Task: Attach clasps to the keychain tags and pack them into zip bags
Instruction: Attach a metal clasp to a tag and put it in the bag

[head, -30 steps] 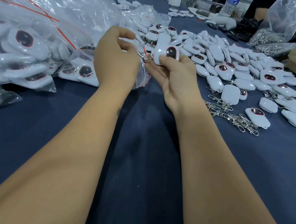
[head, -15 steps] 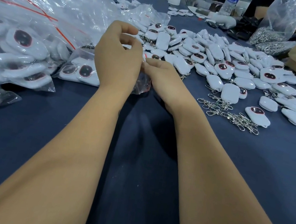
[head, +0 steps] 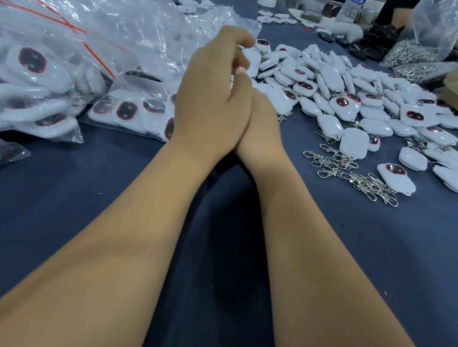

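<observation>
Filled zip bags (head: 44,71) of tags lie at the left. The left hand (head: 213,93) has curled fingers; what they hold cannot be told. The right hand (head: 261,127) is mostly hidden behind it. Loose tags (head: 351,102) and clasps (head: 349,173) lie at the right.

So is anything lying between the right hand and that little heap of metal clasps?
Nothing visible. Only bare blue tablecloth separates the right hand from the clasps; the nearest white tags sit just behind them.
</observation>
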Motion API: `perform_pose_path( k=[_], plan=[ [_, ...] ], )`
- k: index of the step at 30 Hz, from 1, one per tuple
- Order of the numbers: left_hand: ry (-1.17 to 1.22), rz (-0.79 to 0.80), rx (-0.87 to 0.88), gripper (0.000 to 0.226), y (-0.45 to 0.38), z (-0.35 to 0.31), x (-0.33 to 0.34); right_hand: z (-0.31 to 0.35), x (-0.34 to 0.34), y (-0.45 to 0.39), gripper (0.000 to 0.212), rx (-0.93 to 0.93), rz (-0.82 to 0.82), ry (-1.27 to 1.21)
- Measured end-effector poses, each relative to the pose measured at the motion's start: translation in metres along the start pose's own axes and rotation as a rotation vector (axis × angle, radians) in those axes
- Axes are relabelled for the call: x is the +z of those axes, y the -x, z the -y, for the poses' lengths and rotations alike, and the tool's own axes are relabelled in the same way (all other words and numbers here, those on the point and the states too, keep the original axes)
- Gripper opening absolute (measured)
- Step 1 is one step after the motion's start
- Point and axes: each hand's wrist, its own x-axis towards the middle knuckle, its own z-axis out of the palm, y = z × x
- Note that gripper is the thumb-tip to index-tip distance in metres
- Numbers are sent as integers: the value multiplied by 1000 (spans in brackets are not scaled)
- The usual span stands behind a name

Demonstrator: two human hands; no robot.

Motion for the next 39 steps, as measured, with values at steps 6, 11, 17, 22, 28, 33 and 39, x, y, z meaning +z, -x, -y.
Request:
perform_pose_path(
  k=[6,11,17,22,28,33,39],
  plan=[
    [917,99,-611,22,2,-26,19,-23,-19,-6,34,279,-167,457],
    [965,18,-861,38,-7,0,17,-21,-15,-4,26,259,-99,570],
    [648,-8,-743,35,-8,15,20,-16,-21,-5,16,210,-260,121],
    [482,192,-630,62,-4,23,21,-10,-23,-6,21,302,-365,-686],
    [443,280,-599,33,-3,24,22,-9,-27,-4,21,300,-320,-898],
    [567,227,-646,32,-2,24,17,-12,-21,-3,27,327,-279,-756],
    [646,188,-741,36,-4,18,16,-10,-19,1,11,210,-138,-558]
  ],
)
